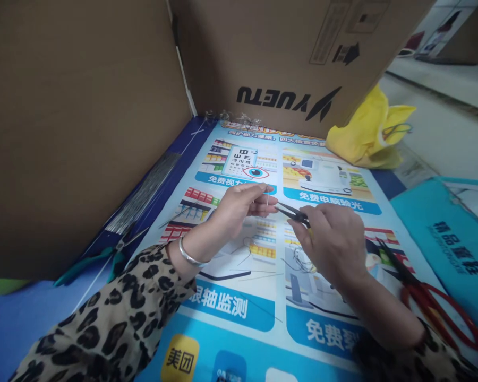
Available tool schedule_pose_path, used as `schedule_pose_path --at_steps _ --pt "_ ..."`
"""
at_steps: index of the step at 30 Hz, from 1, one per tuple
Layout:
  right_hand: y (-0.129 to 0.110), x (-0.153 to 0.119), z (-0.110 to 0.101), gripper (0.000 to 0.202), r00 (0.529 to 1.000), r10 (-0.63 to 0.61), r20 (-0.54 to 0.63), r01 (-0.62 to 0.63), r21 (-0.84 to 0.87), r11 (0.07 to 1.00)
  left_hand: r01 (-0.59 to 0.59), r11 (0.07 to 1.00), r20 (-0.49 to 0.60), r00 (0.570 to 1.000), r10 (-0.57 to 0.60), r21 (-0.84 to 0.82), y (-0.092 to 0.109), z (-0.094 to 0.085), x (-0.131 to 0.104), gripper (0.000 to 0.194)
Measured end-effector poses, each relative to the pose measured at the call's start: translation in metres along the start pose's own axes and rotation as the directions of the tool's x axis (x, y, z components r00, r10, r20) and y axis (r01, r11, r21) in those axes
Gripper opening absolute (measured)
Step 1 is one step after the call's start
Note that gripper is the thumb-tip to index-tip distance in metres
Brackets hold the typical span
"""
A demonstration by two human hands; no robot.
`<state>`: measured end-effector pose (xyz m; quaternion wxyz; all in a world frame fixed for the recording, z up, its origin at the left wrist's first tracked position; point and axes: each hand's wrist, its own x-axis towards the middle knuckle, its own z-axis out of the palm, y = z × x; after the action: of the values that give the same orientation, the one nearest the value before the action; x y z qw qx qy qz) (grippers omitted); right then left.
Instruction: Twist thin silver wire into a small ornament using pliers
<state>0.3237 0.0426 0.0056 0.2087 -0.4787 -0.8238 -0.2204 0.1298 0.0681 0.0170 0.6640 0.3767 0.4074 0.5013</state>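
My left hand, with a silver bangle at the wrist, pinches a thin wire between thumb and fingers. Closed round dark needle-nose pliers is my right hand; the jaws point left and reach the left fingertips. Whether the jaws grip the wire is too small to tell. Beneath both hands lies a printed poster sheet, with loose thin wires on it.
Tall cardboard panels stand at the left and back. Green-handled pliers and a bundle of straight wires lie left. Red-handled scissors, a turquoise bag and a yellow bag are at the right.
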Motion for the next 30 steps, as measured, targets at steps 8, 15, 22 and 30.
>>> schedule_pose_path --at_steps 8,15,22,30 --pt "0.005 -0.008 -0.002 0.027 0.985 -0.16 -0.068 0.143 -0.212 0.967 0.065 0.997 -0.021 0.998 -0.066 -0.028 -0.004 0.006 -0.004 0.023" --pt "0.009 -0.008 0.003 0.027 0.988 -0.15 -0.047 0.137 -0.206 0.969 0.084 0.996 -0.05 0.995 -0.085 -0.018 -0.004 0.011 -0.008 0.019" --pt "0.01 -0.008 0.006 0.026 0.982 -0.178 -0.069 0.16 -0.216 0.963 0.106 0.994 -0.062 0.992 -0.107 -0.028 -0.006 0.011 -0.007 0.019" --pt "0.012 -0.004 0.011 0.019 0.941 -0.266 -0.212 0.197 -0.297 0.934 0.116 0.993 -0.069 0.991 -0.117 -0.022 -0.007 0.012 -0.008 0.018"
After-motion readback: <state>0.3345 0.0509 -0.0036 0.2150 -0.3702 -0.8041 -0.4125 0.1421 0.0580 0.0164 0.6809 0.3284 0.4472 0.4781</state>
